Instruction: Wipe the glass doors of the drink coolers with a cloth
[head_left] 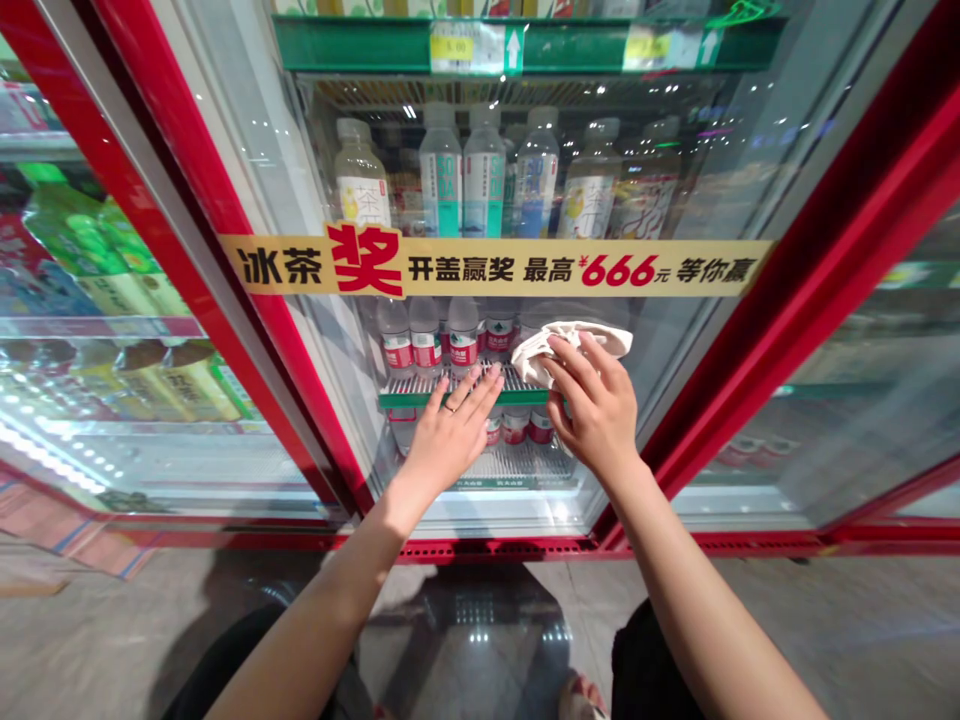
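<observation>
Both hands press against the glass door [315, 200] of a drinks fridge, low on the pane and just under the yellow banner [495, 266] that runs across it. The left hand [450, 432] lies flat with its fingers spread and straight, a ring on one finger, holding nothing. The right hand [596, 400] is just beside it, close but not touching, its fingers curled down over a white cloth [574, 345] and pinning it to the glass; most of the cloth bunches out above and to the left of the fingertips. The door's red frame [225, 230] slants down on the left toward the bottom rail [495, 548], and a matching red frame edge [810, 270] slants down on the right, so the pane narrows toward the hands and leaves little room to either side at their height, while wide bare glass opens above the banner. Behind the glass, bottles [442, 180] stand on an upper shelf and smaller red-labelled bottles [427, 340] on a green-edged shelf [450, 398] level with the hands. Below the rail lies a glossy floor [480, 630].
</observation>
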